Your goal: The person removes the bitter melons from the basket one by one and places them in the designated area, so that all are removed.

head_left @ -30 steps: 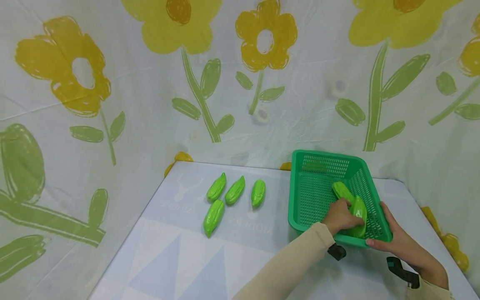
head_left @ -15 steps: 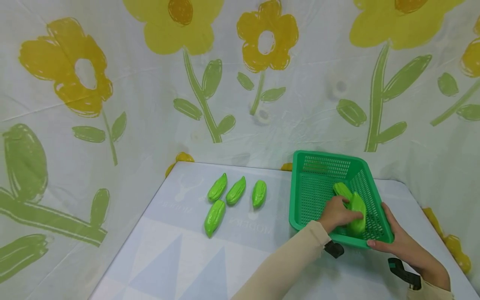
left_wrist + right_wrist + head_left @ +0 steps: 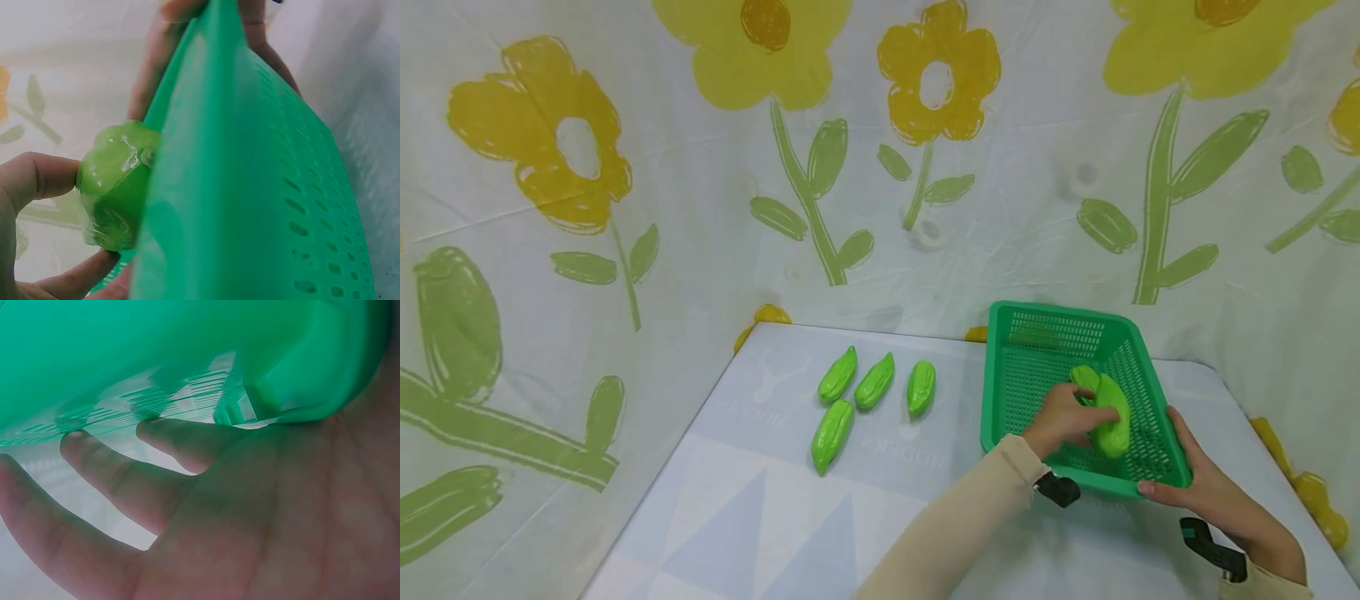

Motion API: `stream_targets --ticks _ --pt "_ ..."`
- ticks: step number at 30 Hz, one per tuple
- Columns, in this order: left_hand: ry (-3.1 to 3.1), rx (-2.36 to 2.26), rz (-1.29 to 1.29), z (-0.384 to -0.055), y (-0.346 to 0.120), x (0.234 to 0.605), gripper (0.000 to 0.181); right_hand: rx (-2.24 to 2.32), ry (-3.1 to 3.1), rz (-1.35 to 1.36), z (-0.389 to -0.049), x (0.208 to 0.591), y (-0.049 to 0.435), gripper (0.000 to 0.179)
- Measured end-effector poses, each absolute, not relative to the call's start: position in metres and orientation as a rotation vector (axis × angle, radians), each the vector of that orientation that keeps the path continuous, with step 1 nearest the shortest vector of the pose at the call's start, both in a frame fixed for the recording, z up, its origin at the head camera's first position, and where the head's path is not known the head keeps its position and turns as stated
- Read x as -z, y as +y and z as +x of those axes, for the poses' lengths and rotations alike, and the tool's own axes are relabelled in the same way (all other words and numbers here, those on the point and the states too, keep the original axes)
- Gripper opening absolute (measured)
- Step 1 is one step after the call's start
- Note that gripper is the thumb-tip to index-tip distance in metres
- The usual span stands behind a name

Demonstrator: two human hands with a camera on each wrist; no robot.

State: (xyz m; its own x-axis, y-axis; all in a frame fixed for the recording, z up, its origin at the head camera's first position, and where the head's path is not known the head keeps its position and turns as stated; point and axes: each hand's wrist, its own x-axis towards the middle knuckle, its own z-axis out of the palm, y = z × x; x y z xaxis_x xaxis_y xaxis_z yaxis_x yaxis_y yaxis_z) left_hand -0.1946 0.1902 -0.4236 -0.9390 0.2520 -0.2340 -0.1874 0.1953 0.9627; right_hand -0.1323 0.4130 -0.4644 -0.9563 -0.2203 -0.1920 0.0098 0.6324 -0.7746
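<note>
My left hand (image 3: 1062,418) is inside the green basket (image 3: 1009,315), with thumb and fingers on either side of a ridged, shiny green vegetable (image 3: 1114,421). The left wrist view shows this vegetable (image 3: 117,187) end-on, pinched between thumb and finger beyond the basket wall. Just behind it in the basket lies a second ridged vegetable (image 3: 1083,377), partly hidden. My right hand (image 3: 1206,477) grips the basket's front right corner, thumb on the rim. In the right wrist view its fingers (image 3: 125,481) reach along the basket's underside.
Several more ridged green vegetables (image 3: 833,437) lie on the pale patterned table (image 3: 722,508), left of the basket. A flower-printed cloth (image 3: 1022,192) hangs behind the table and at the sides.
My left hand has shifted slightly left and back, and the vegetable it holds has moved away from the basket's front wall towards the second one. The right hand keeps its place.
</note>
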Motion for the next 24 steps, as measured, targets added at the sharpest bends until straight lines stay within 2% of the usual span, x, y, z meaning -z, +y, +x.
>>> stream_targets --ticks 24 --pt "1.793 -1.968 0.156 -0.206 0.151 0.406 0.041 1.249 2.581 -0.162 -0.133 0.466 0.413 0.118"
